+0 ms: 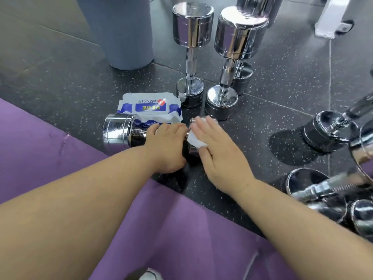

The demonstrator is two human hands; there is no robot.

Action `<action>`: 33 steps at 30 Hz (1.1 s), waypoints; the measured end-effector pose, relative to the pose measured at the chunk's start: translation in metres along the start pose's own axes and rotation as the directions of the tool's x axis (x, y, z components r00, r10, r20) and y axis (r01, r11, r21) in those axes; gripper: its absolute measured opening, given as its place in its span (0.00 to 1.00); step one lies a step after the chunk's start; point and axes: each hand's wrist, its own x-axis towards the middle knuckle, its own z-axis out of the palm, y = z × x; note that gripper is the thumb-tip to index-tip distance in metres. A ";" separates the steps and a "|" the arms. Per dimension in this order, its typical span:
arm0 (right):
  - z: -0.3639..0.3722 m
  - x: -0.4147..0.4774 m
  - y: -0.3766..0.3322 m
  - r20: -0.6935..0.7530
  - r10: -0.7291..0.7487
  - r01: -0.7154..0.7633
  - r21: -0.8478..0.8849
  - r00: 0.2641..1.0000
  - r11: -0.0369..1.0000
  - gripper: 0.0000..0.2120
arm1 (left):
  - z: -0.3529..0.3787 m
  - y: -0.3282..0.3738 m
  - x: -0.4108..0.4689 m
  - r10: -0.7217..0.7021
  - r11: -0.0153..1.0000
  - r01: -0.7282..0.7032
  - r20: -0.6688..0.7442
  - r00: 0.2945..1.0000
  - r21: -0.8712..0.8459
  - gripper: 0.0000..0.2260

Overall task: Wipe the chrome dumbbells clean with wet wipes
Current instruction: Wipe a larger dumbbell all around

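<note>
The purple mat lies closest under your forearms, its edge meeting the speckled floor. Just beyond it a chrome dumbbell lies on its side. Your left hand curls round its handle. Right behind it rests the pack of wet wipes. Your right hand, fingers straight, presses a white wipe flat onto the dumbbell's right head, which is mostly hidden. Two upright dumbbells stand just behind the pack, to its right, and further dumbbells cluster at the far right.
</note>
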 end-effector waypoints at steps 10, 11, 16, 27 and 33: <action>0.018 -0.019 0.009 0.036 -0.108 0.113 -0.263 0.994 0.958 0.24 | 0.005 -0.006 0.017 0.017 1.000 -0.016 -0.059 0.998 0.005 0.21; 0.016 -0.016 0.014 0.014 -0.099 0.099 -0.270 0.995 0.958 0.25 | 0.004 -0.006 0.019 0.013 1.000 -0.013 -0.067 0.998 -0.002 0.21; 0.003 0.037 0.005 -0.074 0.200 -0.212 -0.223 0.977 0.951 0.24 | -0.004 -0.006 0.032 -0.010 0.999 0.012 -0.059 0.998 0.033 0.20; 0.010 0.021 0.034 0.140 -0.181 0.225 -0.439 0.973 0.870 0.26 | -0.009 -0.012 0.050 0.018 0.997 -0.013 -0.072 0.997 0.071 0.16; 0.010 0.012 0.048 -0.085 0.253 -0.267 -0.270 0.964 0.925 0.27 | -0.014 -0.012 0.054 0.011 0.997 -0.008 -0.044 0.999 0.071 0.22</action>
